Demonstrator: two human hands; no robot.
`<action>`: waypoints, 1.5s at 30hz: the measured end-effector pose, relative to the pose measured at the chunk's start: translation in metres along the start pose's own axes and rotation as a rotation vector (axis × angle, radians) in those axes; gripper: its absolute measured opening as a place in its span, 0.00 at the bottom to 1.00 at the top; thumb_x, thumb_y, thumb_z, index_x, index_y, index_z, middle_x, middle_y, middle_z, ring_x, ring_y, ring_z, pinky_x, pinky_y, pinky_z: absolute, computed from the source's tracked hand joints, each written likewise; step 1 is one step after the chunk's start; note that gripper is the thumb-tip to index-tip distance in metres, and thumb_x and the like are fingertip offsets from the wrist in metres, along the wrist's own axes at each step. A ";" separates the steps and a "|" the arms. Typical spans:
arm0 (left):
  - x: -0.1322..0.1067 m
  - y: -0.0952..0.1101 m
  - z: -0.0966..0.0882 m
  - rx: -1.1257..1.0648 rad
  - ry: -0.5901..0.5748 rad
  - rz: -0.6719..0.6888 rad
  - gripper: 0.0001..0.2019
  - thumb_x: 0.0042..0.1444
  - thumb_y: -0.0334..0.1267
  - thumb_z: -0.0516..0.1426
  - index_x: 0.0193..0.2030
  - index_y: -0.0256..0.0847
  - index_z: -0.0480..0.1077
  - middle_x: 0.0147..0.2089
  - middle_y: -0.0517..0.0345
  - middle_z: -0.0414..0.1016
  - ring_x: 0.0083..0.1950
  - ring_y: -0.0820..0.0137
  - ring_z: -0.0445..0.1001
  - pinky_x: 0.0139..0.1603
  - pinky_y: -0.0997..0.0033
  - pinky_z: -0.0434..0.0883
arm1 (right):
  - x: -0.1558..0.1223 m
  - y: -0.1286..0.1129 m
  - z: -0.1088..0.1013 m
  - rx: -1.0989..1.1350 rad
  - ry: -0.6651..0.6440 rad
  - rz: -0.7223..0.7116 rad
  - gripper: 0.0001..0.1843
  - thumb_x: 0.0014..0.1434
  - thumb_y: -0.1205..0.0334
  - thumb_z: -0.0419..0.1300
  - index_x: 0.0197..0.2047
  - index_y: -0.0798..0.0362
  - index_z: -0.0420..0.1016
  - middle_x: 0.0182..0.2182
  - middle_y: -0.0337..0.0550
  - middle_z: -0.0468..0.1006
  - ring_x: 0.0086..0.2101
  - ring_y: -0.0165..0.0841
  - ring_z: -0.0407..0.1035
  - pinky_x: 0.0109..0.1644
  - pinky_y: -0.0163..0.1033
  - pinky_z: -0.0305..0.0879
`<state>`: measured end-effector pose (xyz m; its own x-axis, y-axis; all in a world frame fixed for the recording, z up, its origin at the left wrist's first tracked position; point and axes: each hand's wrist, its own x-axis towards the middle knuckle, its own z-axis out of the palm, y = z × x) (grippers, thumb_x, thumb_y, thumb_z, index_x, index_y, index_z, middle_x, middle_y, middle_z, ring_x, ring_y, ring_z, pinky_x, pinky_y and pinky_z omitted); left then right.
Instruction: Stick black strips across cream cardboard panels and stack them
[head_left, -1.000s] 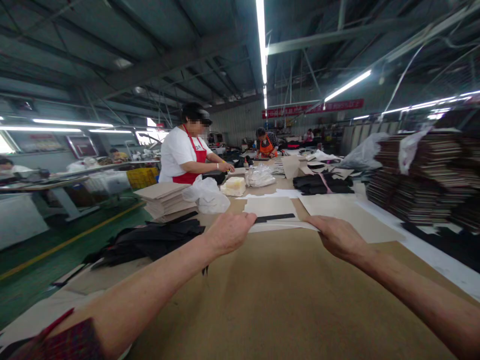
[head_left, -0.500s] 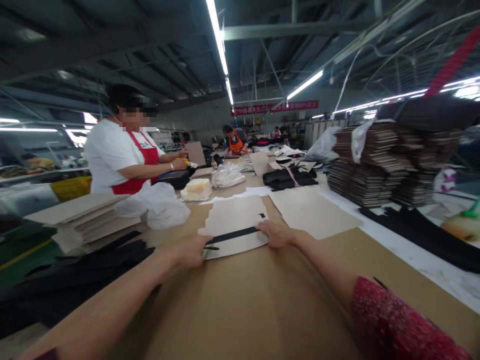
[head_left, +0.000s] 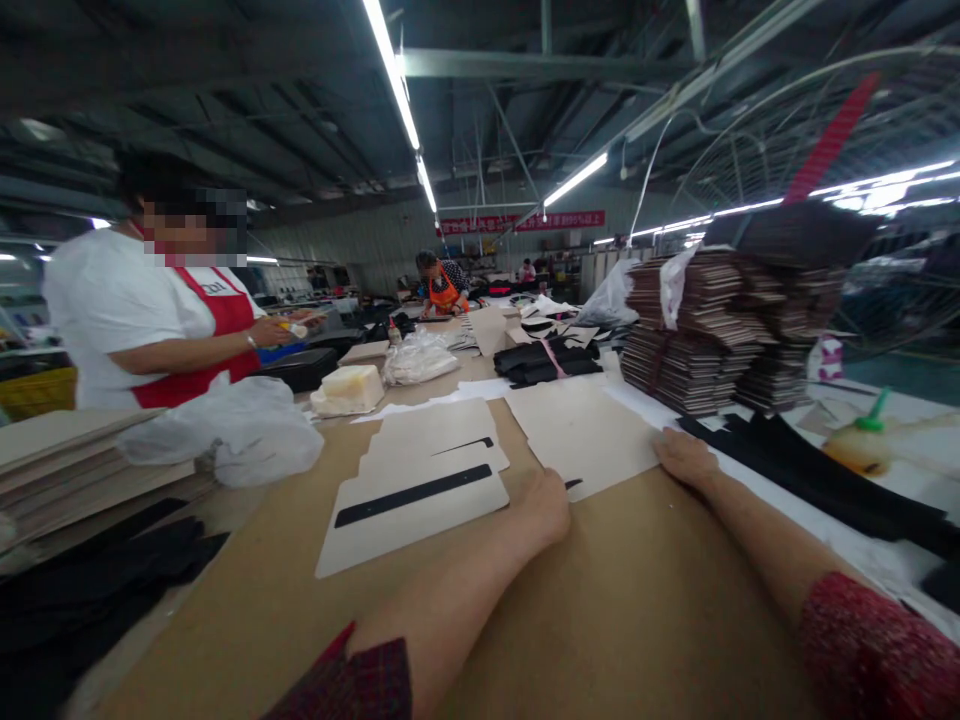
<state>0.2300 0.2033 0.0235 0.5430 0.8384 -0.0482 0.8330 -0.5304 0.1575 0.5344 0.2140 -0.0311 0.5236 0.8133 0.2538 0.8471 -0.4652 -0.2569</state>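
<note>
A plain beige cardboard sheet (head_left: 585,430) lies before me between both hands. My left hand (head_left: 544,505) is closed at its near left corner, fingers partly hidden. A thin dark pointed thing (head_left: 574,484) sticks out from that hand over the sheet; its kind I cannot make out. At the sheet's right corner, my right hand (head_left: 686,460) has its fingers closed on the edge. Left of my left hand rests another cardboard sheet (head_left: 420,530) with a black strip (head_left: 416,494) across it, overlapping sheets with a narrow dark mark behind it.
Stacked boards (head_left: 75,450), a clear plastic bag (head_left: 259,430) and black pieces (head_left: 112,590) lie left. A yellowish block (head_left: 347,390) and tied black bundle (head_left: 547,360) stand farther back. Tall brown stacks (head_left: 705,320) rise right. A co-worker in a red apron (head_left: 225,310) works at left.
Both hands have left the sheet with the black strip and moved right to the plain sheet. The view has turned right. The co-worker's hands have shifted.
</note>
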 end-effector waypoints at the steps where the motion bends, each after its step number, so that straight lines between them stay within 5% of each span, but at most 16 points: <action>1: 0.007 0.005 0.004 -0.017 0.011 -0.037 0.26 0.55 0.26 0.51 0.62 0.23 0.62 0.58 0.26 0.68 0.56 0.47 0.73 0.51 0.55 0.73 | 0.004 0.001 0.004 0.006 -0.024 0.017 0.26 0.66 0.51 0.45 0.58 0.58 0.67 0.55 0.61 0.70 0.56 0.51 0.63 0.55 0.58 0.62; 6: 0.015 0.007 0.008 -0.080 0.005 -0.082 0.35 0.57 0.25 0.48 0.71 0.24 0.44 0.67 0.24 0.55 0.61 0.45 0.67 0.57 0.48 0.69 | 0.012 0.005 0.001 0.059 -0.094 0.000 0.26 0.64 0.50 0.48 0.56 0.57 0.70 0.57 0.59 0.69 0.55 0.47 0.66 0.56 0.52 0.63; 10: -0.017 0.002 0.002 -0.116 -0.061 -0.008 0.38 0.56 0.27 0.51 0.71 0.21 0.41 0.69 0.27 0.52 0.66 0.47 0.61 0.64 0.53 0.63 | -0.019 0.018 -0.020 0.095 -0.132 -0.133 0.26 0.64 0.50 0.47 0.54 0.60 0.73 0.55 0.59 0.71 0.55 0.44 0.66 0.59 0.42 0.61; 14: -0.085 0.002 -0.003 -0.137 -0.148 0.037 0.40 0.54 0.25 0.52 0.72 0.20 0.37 0.70 0.27 0.51 0.68 0.47 0.58 0.66 0.53 0.60 | -0.090 0.041 -0.041 0.099 -0.169 -0.235 0.30 0.64 0.48 0.45 0.56 0.62 0.71 0.57 0.59 0.69 0.57 0.44 0.65 0.62 0.41 0.59; 19: -0.196 -0.005 0.001 -0.191 -0.262 0.063 0.47 0.47 0.23 0.53 0.74 0.28 0.36 0.70 0.33 0.53 0.67 0.47 0.60 0.66 0.50 0.61 | -0.215 0.060 -0.060 0.087 -0.168 -0.328 0.35 0.65 0.44 0.43 0.62 0.63 0.66 0.62 0.56 0.64 0.60 0.45 0.60 0.68 0.49 0.52; 23: -0.277 -0.017 0.007 -0.247 -0.298 0.019 0.48 0.46 0.24 0.52 0.74 0.34 0.34 0.72 0.40 0.52 0.68 0.50 0.60 0.67 0.49 0.58 | -0.311 0.069 -0.061 0.009 -0.009 -0.428 0.30 0.67 0.48 0.42 0.58 0.57 0.71 0.59 0.56 0.69 0.57 0.46 0.65 0.62 0.54 0.62; 25: -0.309 -0.020 0.010 -0.263 -0.315 -0.025 0.48 0.46 0.25 0.52 0.75 0.37 0.35 0.72 0.43 0.52 0.68 0.51 0.60 0.68 0.48 0.58 | -0.349 0.075 -0.058 -0.061 0.113 -0.591 0.25 0.66 0.54 0.42 0.53 0.53 0.76 0.56 0.55 0.72 0.56 0.48 0.66 0.57 0.57 0.66; 28: -0.346 -0.020 0.013 -0.296 -0.330 -0.138 0.50 0.44 0.25 0.54 0.75 0.41 0.37 0.70 0.42 0.57 0.66 0.48 0.62 0.66 0.42 0.58 | -0.387 0.081 -0.057 -0.161 0.279 -0.835 0.23 0.64 0.63 0.42 0.44 0.46 0.79 0.54 0.51 0.74 0.56 0.52 0.66 0.52 0.63 0.68; 30: -0.364 -0.020 0.011 -0.330 -0.327 -0.188 0.51 0.43 0.24 0.55 0.75 0.44 0.38 0.67 0.41 0.62 0.64 0.46 0.64 0.65 0.40 0.59 | -0.400 0.081 -0.061 -0.158 0.362 -0.817 0.23 0.64 0.62 0.42 0.44 0.46 0.79 0.53 0.51 0.75 0.54 0.53 0.67 0.49 0.65 0.69; 34: -0.382 -0.023 -0.002 -0.448 -0.199 -0.146 0.42 0.52 0.30 0.54 0.74 0.35 0.41 0.70 0.41 0.55 0.69 0.52 0.58 0.69 0.49 0.54 | -0.409 0.062 -0.081 0.061 0.369 -0.588 0.26 0.67 0.49 0.42 0.57 0.54 0.70 0.56 0.58 0.70 0.54 0.52 0.66 0.53 0.63 0.68; 37: -0.383 -0.018 -0.017 -0.690 -0.136 -0.122 0.37 0.50 0.34 0.58 0.68 0.38 0.56 0.62 0.47 0.69 0.58 0.59 0.70 0.58 0.61 0.67 | -0.416 0.031 -0.105 0.278 0.289 -0.592 0.29 0.66 0.43 0.46 0.62 0.50 0.65 0.58 0.53 0.69 0.56 0.50 0.64 0.59 0.62 0.64; 38: -0.382 -0.014 -0.021 -0.802 -0.177 -0.130 0.34 0.47 0.35 0.61 0.64 0.40 0.62 0.55 0.51 0.75 0.48 0.64 0.75 0.47 0.68 0.72 | -0.419 0.017 -0.113 0.355 0.266 -0.608 0.27 0.65 0.43 0.47 0.61 0.47 0.66 0.57 0.50 0.70 0.56 0.48 0.64 0.59 0.60 0.64; 40: -0.377 -0.005 -0.025 -1.026 -0.320 -0.152 0.30 0.42 0.36 0.64 0.56 0.39 0.67 0.45 0.55 0.79 0.29 0.74 0.70 0.24 0.78 0.64 | -0.430 -0.013 -0.129 0.507 0.182 -0.622 0.24 0.65 0.44 0.50 0.60 0.43 0.67 0.57 0.45 0.71 0.56 0.43 0.66 0.59 0.52 0.66; 42: -0.373 0.005 -0.024 -1.172 -0.430 -0.158 0.30 0.40 0.38 0.66 0.53 0.37 0.67 0.42 0.55 0.79 0.22 0.80 0.60 0.16 0.81 0.53 | -0.440 -0.044 -0.142 0.637 0.037 -0.613 0.20 0.66 0.48 0.52 0.58 0.41 0.68 0.55 0.43 0.72 0.52 0.37 0.69 0.56 0.44 0.70; 45: -0.371 0.018 -0.017 -1.226 -0.445 -0.101 0.29 0.42 0.38 0.66 0.52 0.39 0.67 0.39 0.58 0.76 0.21 0.81 0.60 0.16 0.82 0.55 | -0.451 -0.080 -0.151 0.792 -0.152 -0.652 0.17 0.68 0.53 0.51 0.58 0.43 0.68 0.50 0.43 0.74 0.43 0.31 0.73 0.47 0.36 0.74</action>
<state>0.0419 -0.1148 0.0604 0.6692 0.6293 -0.3951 0.3616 0.1887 0.9130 0.2442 -0.1687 0.0158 -0.0789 0.8855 0.4579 0.6306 0.4001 -0.6651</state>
